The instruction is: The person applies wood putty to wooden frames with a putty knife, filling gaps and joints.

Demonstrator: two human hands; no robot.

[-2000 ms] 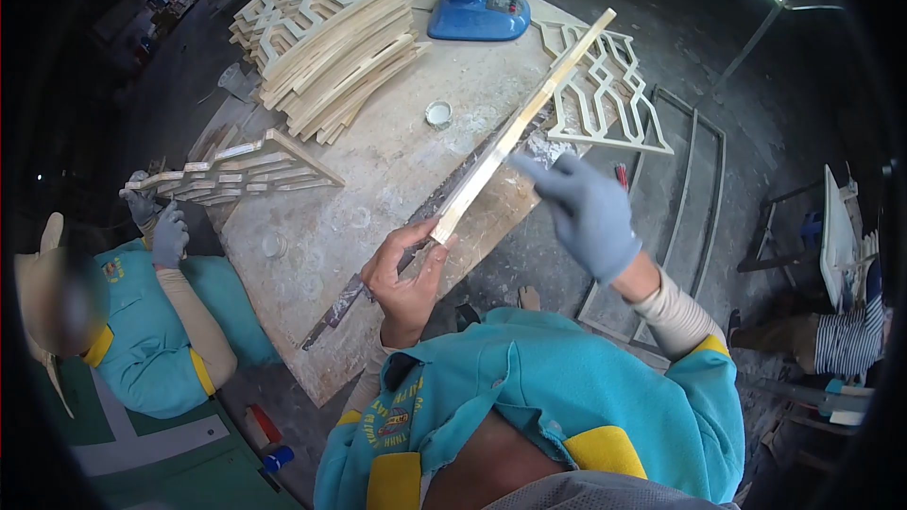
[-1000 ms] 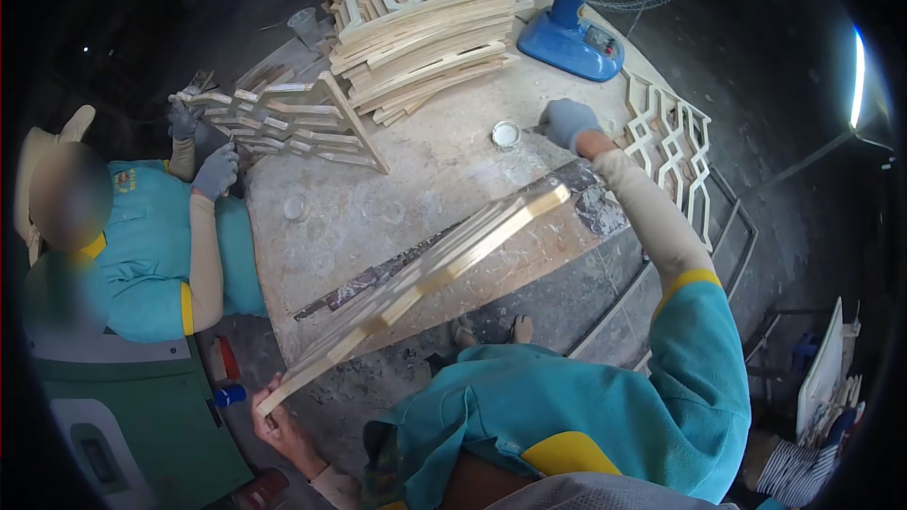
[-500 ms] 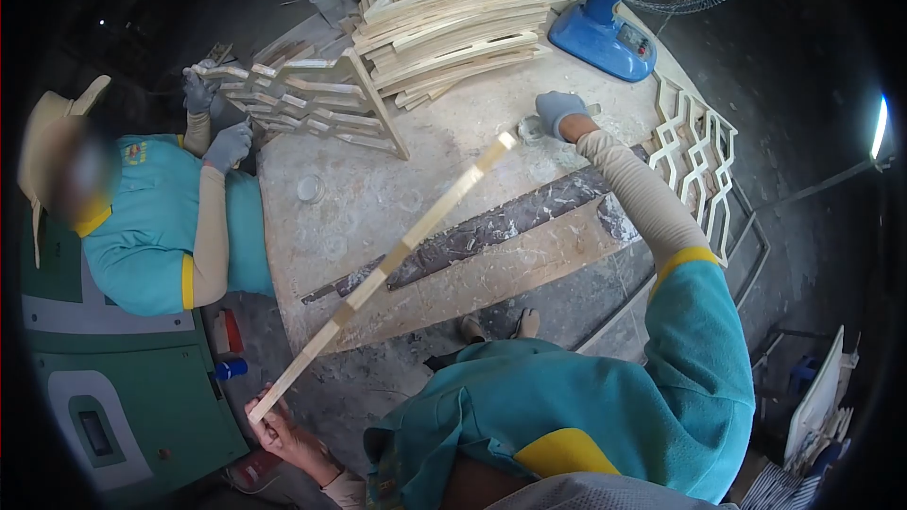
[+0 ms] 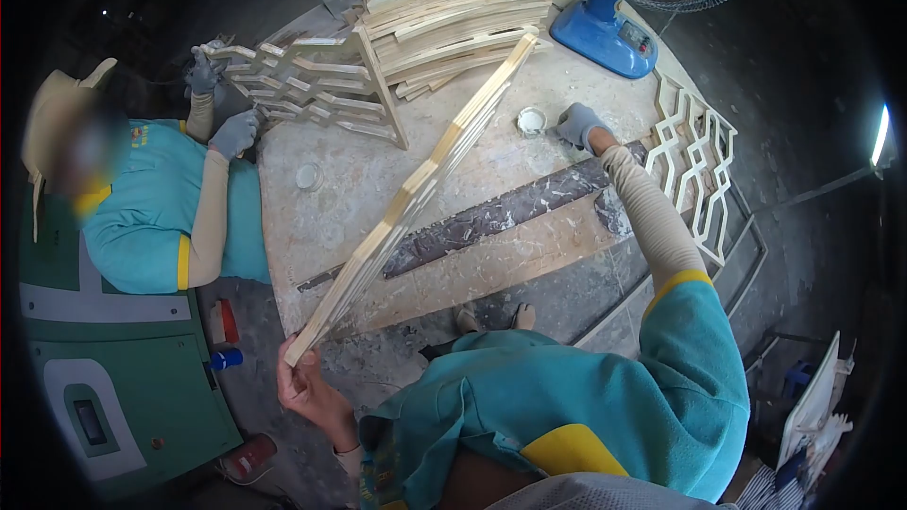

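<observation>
My bare left hand (image 4: pixel 312 392) grips the lower end of a wooden lattice panel (image 4: pixel 416 184). The panel is tilted up over the table and seen almost edge-on, its far end near the stacked panels. Over the table, my gloved right hand (image 4: pixel 578 127) has its fingers curled together. Whatever is in them is hidden. Just left of that hand sits a small cup of white paste (image 4: pixel 531 121). A dark, paste-smeared strip (image 4: pixel 501 217) lies along the table beneath the panel.
At the left, a co-worker's gloved hands (image 4: pixel 234 132) hold another lattice panel (image 4: pixel 326 85). Stacked panels (image 4: pixel 463 19) and a blue fan (image 4: pixel 605 33) stand at the back. One lattice panel (image 4: pixel 694 161) rests at the table's right edge. Another small cup (image 4: pixel 309 178) is on the table (image 4: pixel 350 217).
My left hand has risen and moved right, and the panel has turned to show more of its side. My right hand has shifted slightly right and down, off the cup.
</observation>
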